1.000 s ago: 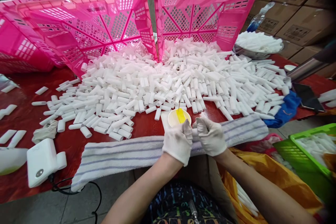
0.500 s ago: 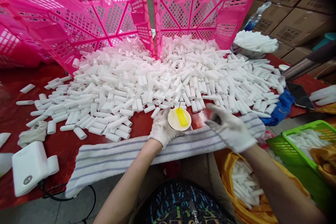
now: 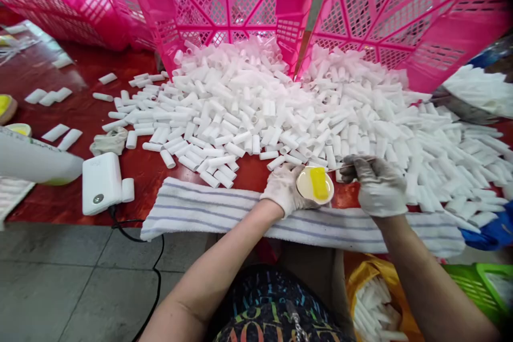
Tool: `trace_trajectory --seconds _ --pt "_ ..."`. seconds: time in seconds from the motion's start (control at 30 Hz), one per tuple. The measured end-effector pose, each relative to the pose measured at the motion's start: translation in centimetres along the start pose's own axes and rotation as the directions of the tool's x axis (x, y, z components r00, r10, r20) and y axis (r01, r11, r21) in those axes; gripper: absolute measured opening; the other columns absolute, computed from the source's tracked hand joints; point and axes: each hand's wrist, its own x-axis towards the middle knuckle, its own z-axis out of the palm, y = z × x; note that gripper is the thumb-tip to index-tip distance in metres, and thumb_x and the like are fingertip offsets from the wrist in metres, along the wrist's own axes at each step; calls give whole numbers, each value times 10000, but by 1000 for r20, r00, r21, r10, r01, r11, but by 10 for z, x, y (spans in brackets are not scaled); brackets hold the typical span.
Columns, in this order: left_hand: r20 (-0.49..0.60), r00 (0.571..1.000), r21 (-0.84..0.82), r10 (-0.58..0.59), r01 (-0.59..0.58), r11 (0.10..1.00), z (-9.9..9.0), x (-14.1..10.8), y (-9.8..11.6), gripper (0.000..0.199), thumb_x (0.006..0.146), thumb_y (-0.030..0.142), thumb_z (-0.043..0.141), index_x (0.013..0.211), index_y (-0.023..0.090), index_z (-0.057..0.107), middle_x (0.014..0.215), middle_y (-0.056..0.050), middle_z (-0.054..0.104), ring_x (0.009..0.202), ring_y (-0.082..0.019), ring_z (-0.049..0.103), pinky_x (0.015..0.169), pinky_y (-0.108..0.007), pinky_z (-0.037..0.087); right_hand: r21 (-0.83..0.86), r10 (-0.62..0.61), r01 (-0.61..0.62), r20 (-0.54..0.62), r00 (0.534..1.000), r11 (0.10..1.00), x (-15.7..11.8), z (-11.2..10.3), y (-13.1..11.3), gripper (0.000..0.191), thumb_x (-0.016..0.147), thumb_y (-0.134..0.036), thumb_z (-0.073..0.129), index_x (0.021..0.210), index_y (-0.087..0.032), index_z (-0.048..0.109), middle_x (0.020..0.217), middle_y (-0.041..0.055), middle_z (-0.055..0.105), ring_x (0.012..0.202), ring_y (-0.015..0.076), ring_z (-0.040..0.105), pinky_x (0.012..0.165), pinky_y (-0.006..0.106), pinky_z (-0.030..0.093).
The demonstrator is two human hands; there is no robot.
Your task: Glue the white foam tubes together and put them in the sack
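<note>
My left hand [image 3: 284, 188], in a white glove, is closed around the side of a small round cream dish [image 3: 305, 187]. In the dish lies a bright yellow block [image 3: 319, 184], perhaps a sponge. To the right of it, my right hand [image 3: 377, 184], gloved with greyed fingertips, pinches a thin rod [image 3: 333, 169] that points left toward the dish's rim. The rod's far end is too fine to make out. Just beyond both hands spreads a big heap of short white tubes [image 3: 240, 101].
A striped towel [image 3: 224, 208] runs along the red table's front edge. Pink crates [image 3: 228, 28] lean behind the heap. At left are a white device [image 3: 102, 184] with a black cable and a crumpled glove [image 3: 109, 141]. An orange sack [image 3: 355, 272] of tubes is below right.
The view has swung left. My right hand, apart from the dish with its fingers spread before, has come close to it and now grips the thin rod. The left hand keeps the dish.
</note>
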Motion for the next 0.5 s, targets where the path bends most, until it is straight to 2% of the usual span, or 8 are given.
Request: trace_trajectory --seconds 0.07,0.13,0.2,0.27,0.3,0.37,0.43,0.5 --pt "7 1000 10 -4 4 1000 -1 0 1 871 503 722 743 1216 251 573 1161 -69 594 1054 -266 582 948 -383 496 -77 -14 15 11 1000 997 -5 -1 2 310 874 -478 596 879 -182 685 685 30 662 567 129 614 560 247 527" --pt "1 1000 6 -11 11 1000 -1 -1 1 846 511 720 739 1196 249 581 1155 -70 596 1047 -264 585 940 -383 500 -124 -122 130 69 990 984 -10 4 5 290 862 -465 614 874 -186 692 738 44 683 632 148 639 639 282 555" --pt "-17 1000 -12 -7 7 1000 0 -1 0 836 517 727 728 1187 248 583 1152 -70 597 1047 -263 585 942 -384 501 -144 -243 263 139 960 954 -14 12 7 263 824 -451 654 857 -194 700 790 52 703 697 172 660 720 326 571" --pt "-37 999 -35 2 -3 999 3 -1 -2 839 520 737 718 1188 248 582 1149 -67 598 1051 -257 587 955 -377 498 -149 -243 271 182 953 951 -16 19 9 266 793 -454 680 852 -196 706 783 48 705 690 175 661 704 327 576" --pt "-40 999 -44 7 -9 999 3 -1 -3 843 517 742 715 1189 251 581 1149 -64 598 1051 -254 588 958 -374 498 -135 -182 206 170 969 969 -16 21 10 276 787 -461 682 847 -193 705 746 41 696 645 163 650 650 305 574" --pt "-41 999 -52 9 -11 999 4 -1 -4 855 508 754 711 1192 257 581 1149 -60 598 1055 -255 589 960 -378 501 -37 7 -3 104 995 999 -15 23 12 297 771 -475 691 826 -183 699 660 26 667 543 132 610 527 249 540" --pt "-39 999 -48 10 -12 999 3 -2 -4 865 511 758 709 1203 256 578 1161 -61 594 1072 -262 584 969 -389 498 165 194 -197 35 980 966 -13 22 16 309 719 -474 731 781 -174 691 600 21 645 484 118 582 455 217 508" --pt "-38 999 -37 15 -16 999 2 -3 -4 871 522 747 715 1221 248 572 1180 -64 589 1089 -262 578 987 -387 487 371 339 -326 34 940 869 -11 18 23 279 667 -423 772 751 -171 690 598 32 650 488 123 593 447 213 516"
